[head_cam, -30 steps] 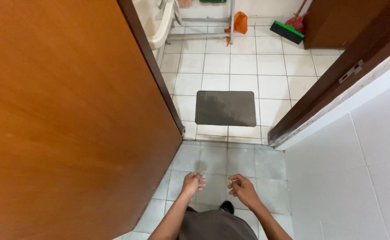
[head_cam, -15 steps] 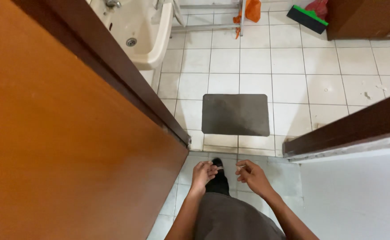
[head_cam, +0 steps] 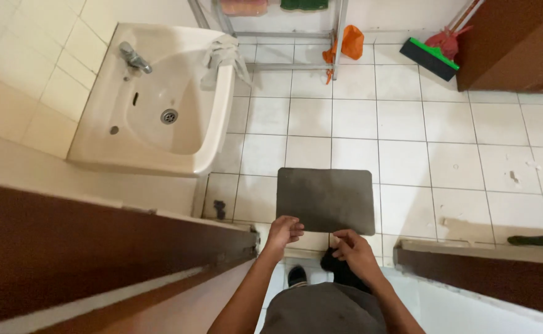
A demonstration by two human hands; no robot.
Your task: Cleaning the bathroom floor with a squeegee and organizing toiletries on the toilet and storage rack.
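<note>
White-tiled bathroom floor (head_cam: 407, 124), dark grey mat (head_cam: 326, 199) lay flat past doorway, left hand (head_cam: 283, 231) and right hand (head_cam: 353, 250) hovered empty above near edge, fingers loosely curled, sink (head_cam: 154, 102) at left, broom (head_cam: 430, 57) far back.

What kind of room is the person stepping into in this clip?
Most likely a bathroom or wash area in a home. A white wall-mounted sink with a tap stands at the left, the floor is white tile, and a dark grey mat lies just inside the doorway.
</note>
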